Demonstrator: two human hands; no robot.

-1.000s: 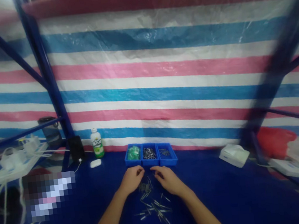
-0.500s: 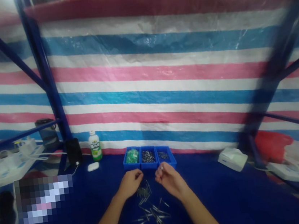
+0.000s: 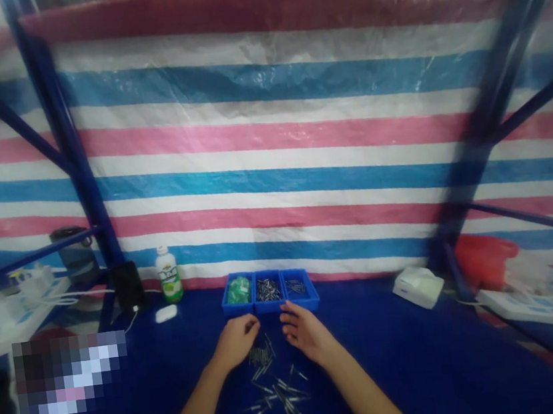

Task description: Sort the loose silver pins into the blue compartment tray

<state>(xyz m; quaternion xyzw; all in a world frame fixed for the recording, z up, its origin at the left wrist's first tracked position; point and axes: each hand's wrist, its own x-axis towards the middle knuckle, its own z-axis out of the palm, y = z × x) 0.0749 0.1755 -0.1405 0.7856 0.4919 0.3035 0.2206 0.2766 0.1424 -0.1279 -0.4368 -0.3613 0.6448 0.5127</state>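
Observation:
My left hand (image 3: 237, 339) rests over the blue table with its fingers curled together; what they hold, if anything, is too small to make out. To the right, my right hand (image 3: 306, 332) has its fingers apart, with nothing visible in it, just in front of the blue bins. Green pieces fill the left bin (image 3: 239, 291), small metal parts the middle bin (image 3: 268, 290), and a few thin metal pieces lie in the right bin (image 3: 296, 286). Between my forearms are a row of small thin parts (image 3: 260, 355) and a loose scatter of metal rods (image 3: 287, 400).
A white and green bottle (image 3: 169, 274), a white case (image 3: 166, 314) and a black device (image 3: 127, 286) are at the left back. Tissues (image 3: 419, 286) stand at the right, near a red bag (image 3: 487, 258) and a power strip (image 3: 546, 309). Blue posts frame the striped sheet.
The fingers of my right hand have spread, and the small light thing at its fingertips no longer shows. The view has shifted slightly, moving the table items left.

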